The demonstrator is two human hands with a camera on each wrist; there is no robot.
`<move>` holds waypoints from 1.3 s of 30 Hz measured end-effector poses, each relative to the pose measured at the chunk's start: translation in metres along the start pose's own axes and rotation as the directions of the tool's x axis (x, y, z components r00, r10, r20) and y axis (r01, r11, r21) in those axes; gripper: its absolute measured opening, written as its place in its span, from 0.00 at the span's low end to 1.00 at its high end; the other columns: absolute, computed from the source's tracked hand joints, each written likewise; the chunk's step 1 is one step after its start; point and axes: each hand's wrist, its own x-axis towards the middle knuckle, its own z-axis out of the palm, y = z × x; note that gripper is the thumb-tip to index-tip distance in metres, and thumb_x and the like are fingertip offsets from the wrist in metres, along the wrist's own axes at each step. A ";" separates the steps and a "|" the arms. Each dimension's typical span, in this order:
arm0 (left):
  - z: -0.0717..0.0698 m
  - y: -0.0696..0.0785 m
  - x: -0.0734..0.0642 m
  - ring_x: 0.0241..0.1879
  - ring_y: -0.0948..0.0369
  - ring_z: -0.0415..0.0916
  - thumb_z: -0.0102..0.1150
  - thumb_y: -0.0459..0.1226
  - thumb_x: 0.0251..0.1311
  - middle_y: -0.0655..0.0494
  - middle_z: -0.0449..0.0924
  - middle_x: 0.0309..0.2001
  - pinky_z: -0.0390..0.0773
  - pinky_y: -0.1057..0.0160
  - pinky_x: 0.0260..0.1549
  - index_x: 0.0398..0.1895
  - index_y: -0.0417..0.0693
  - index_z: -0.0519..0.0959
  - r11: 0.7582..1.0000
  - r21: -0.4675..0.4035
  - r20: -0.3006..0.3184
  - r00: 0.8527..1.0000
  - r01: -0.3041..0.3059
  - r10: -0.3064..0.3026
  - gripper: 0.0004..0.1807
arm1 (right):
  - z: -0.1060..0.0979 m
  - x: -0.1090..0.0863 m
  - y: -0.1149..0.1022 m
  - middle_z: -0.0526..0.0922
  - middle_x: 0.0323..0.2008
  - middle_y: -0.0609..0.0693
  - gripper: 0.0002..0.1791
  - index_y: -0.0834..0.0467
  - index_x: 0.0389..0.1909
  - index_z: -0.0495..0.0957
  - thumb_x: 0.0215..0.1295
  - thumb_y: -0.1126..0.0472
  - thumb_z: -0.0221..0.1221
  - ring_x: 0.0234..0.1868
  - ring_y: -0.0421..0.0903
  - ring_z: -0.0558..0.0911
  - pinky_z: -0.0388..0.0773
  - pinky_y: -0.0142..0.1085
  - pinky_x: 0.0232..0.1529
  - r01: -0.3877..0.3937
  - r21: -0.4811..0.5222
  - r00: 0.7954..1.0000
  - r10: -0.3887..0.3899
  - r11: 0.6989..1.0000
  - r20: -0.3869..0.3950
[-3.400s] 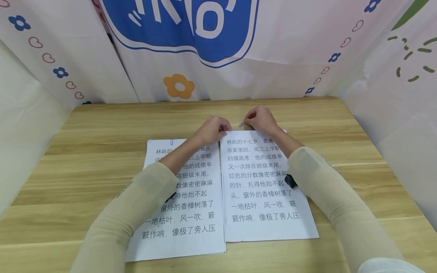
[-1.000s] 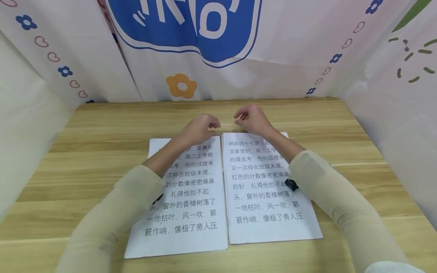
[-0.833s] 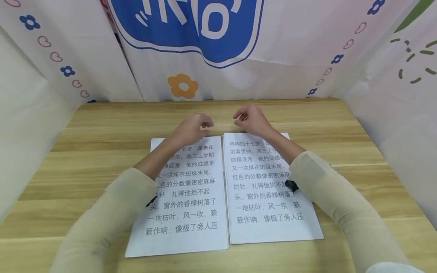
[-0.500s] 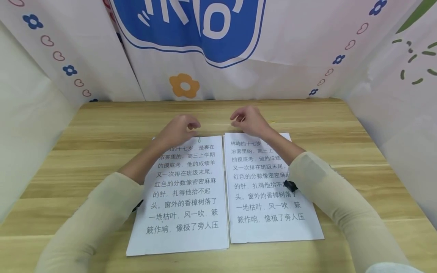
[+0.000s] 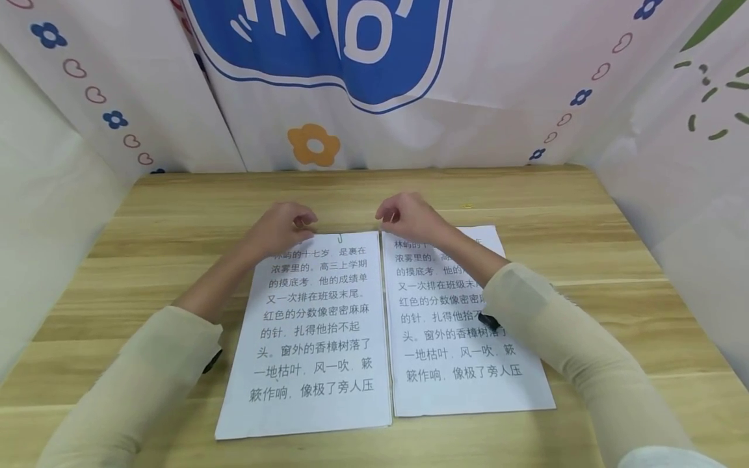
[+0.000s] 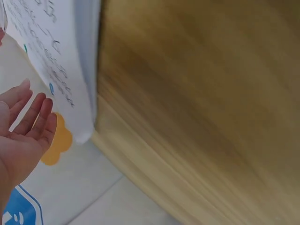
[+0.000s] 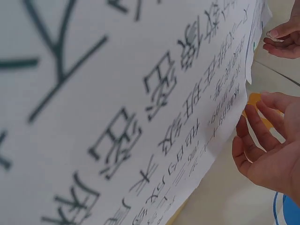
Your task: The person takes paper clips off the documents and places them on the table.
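Observation:
Two paper stacks printed with Chinese text lie side by side, the left stack (image 5: 316, 325) and the right stack (image 5: 456, 364). A green paper clip (image 5: 340, 238) sits on the left stack's top edge. Farther along that edge, the left wrist view shows a blue paper clip (image 6: 51, 88). My left hand (image 5: 283, 227) hovers at this stack's upper left corner, fingers loosely bent, nothing seen between them. Over the right stack's top left corner is my right hand (image 5: 406, 218); its fingers (image 7: 255, 133) are apart and loosely curved, holding nothing visible. It covers part of that stack's top edge.
A yellow paper clip (image 5: 467, 206) lies on the wooden table (image 5: 614, 260) beyond the right stack. White printed cloth (image 5: 486, 130) hangs along the back and both sides of the table. Dark wrist straps show below the sleeves.
A small clip was between the right fingers 3.4 s ago; none shows there now. My left hand has moved left, uncovering the green clip. The right hand has shifted slightly left and nearer.

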 end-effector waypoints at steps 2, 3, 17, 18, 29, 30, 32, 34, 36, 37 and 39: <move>-0.002 -0.004 -0.003 0.53 0.43 0.79 0.64 0.25 0.64 0.35 0.83 0.51 0.78 0.45 0.58 0.56 0.30 0.80 1.000 -0.001 0.004 1.000 0.014 -0.014 0.17 | 0.002 0.002 -0.001 0.88 0.41 0.56 0.12 0.65 0.50 0.85 0.67 0.67 0.65 0.42 0.50 0.84 0.82 0.38 0.48 0.005 -0.017 1.000 -0.004 1.000 0.018; -0.003 -0.006 -0.004 0.53 0.43 0.79 0.64 0.25 0.64 0.35 0.83 0.51 0.78 0.45 0.58 0.56 0.30 0.80 1.000 -0.004 0.006 1.000 0.020 -0.020 0.17 | 0.003 0.003 -0.002 0.88 0.41 0.56 0.12 0.64 0.50 0.85 0.67 0.67 0.65 0.42 0.49 0.84 0.82 0.38 0.48 0.005 -0.025 1.000 -0.004 1.000 0.027; -0.016 -0.022 -0.014 0.55 0.41 0.77 0.69 0.28 0.61 0.34 0.81 0.53 0.76 0.42 0.59 0.58 0.31 0.79 0.998 0.008 0.048 0.997 0.065 -0.065 0.22 | 0.007 0.007 -0.011 0.88 0.43 0.55 0.14 0.63 0.52 0.84 0.67 0.64 0.68 0.47 0.50 0.84 0.80 0.40 0.54 -0.008 -0.075 0.997 0.014 0.997 0.081; -0.017 -0.022 -0.015 0.54 0.41 0.77 0.70 0.28 0.60 0.33 0.81 0.53 0.76 0.41 0.59 0.58 0.30 0.79 0.998 0.006 0.054 0.996 0.065 -0.065 0.22 | 0.007 0.007 -0.011 0.88 0.43 0.55 0.15 0.63 0.52 0.84 0.67 0.64 0.68 0.47 0.50 0.84 0.80 0.40 0.53 -0.009 -0.075 0.996 0.016 0.997 0.084; -0.015 -0.025 -0.018 0.51 0.43 0.78 0.72 0.26 0.55 0.35 0.82 0.49 0.77 0.44 0.57 0.58 0.30 0.79 0.997 0.005 0.073 0.994 0.082 -0.082 0.25 | 0.013 0.010 -0.012 0.88 0.43 0.55 0.15 0.62 0.52 0.84 0.65 0.65 0.69 0.45 0.49 0.85 0.81 0.39 0.53 -0.009 -0.087 0.995 0.018 0.996 0.100; -0.014 -0.025 -0.018 0.51 0.43 0.78 0.71 0.25 0.55 0.35 0.81 0.49 0.78 0.44 0.56 0.57 0.29 0.79 0.997 0.005 0.069 0.994 0.079 -0.079 0.25 | 0.013 0.010 -0.012 0.88 0.43 0.55 0.15 0.62 0.52 0.85 0.65 0.65 0.69 0.45 0.49 0.85 0.81 0.40 0.53 -0.006 -0.089 0.995 0.015 0.996 0.101; -0.014 -0.025 -0.017 0.49 0.43 0.77 0.70 0.24 0.55 0.35 0.81 0.47 0.78 0.45 0.55 0.57 0.29 0.79 0.997 0.001 0.063 0.995 0.076 -0.075 0.24 | 0.013 0.010 -0.013 0.88 0.43 0.55 0.15 0.62 0.52 0.85 0.64 0.66 0.69 0.46 0.49 0.85 0.80 0.40 0.53 -0.003 -0.094 0.995 0.013 0.996 0.104; -0.014 -0.025 -0.017 0.48 0.44 0.77 0.69 0.23 0.55 0.36 0.81 0.46 0.78 0.46 0.53 0.56 0.28 0.79 0.997 -0.005 0.058 0.995 0.076 -0.076 0.23 | 0.013 0.010 -0.014 0.87 0.44 0.55 0.16 0.62 0.52 0.85 0.64 0.66 0.70 0.46 0.49 0.85 0.80 0.40 0.53 -0.005 -0.101 0.994 0.016 0.995 0.108; -0.013 -0.025 -0.017 0.47 0.45 0.76 0.67 0.22 0.56 0.36 0.81 0.45 0.78 0.47 0.51 0.56 0.28 0.79 0.997 -0.009 0.057 0.995 0.078 -0.077 0.22 | 0.014 0.010 -0.014 0.87 0.44 0.55 0.16 0.62 0.52 0.84 0.63 0.67 0.70 0.47 0.49 0.84 0.80 0.40 0.54 -0.010 -0.105 0.994 0.022 0.994 0.110; -0.013 -0.025 -0.016 0.46 0.45 0.76 0.67 0.22 0.56 0.37 0.80 0.45 0.78 0.48 0.51 0.56 0.28 0.79 0.997 -0.014 0.057 0.995 0.080 -0.079 0.22 | 0.014 0.010 -0.015 0.87 0.44 0.55 0.17 0.62 0.53 0.84 0.63 0.67 0.70 0.47 0.49 0.84 0.80 0.40 0.54 -0.013 -0.108 0.993 0.025 0.994 0.112; -0.013 -0.025 -0.016 0.46 0.46 0.76 0.65 0.21 0.57 0.37 0.81 0.45 0.78 0.49 0.50 0.55 0.28 0.79 0.997 -0.016 0.055 0.995 0.081 -0.080 0.21 | 0.014 0.010 -0.015 0.87 0.45 0.55 0.17 0.62 0.53 0.84 0.63 0.68 0.70 0.48 0.49 0.84 0.80 0.40 0.55 -0.018 -0.116 0.993 0.031 0.993 0.112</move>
